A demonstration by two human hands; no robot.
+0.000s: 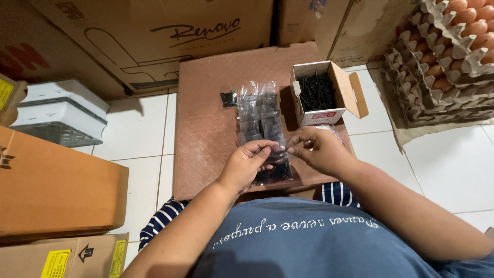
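Note:
My left hand [248,163] and my right hand [318,150] meet over a brown tile board [206,128], pinching a small clear plastic bag [278,154] with dark screws in it. Beyond my hands, several more clear bags of dark screws [260,113] lie in a row on the board. An open white cardboard box [320,92] full of loose black screws stands at the board's far right. A small dark packet [228,98] lies to the left of the bags.
Large cardboard cartons [154,36] stand behind the board. To the left are a brown carton [51,185] and stacked white boxes [59,110]. Stacked egg trays [442,56] with brown eggs fill the right. The floor is white tile [442,164].

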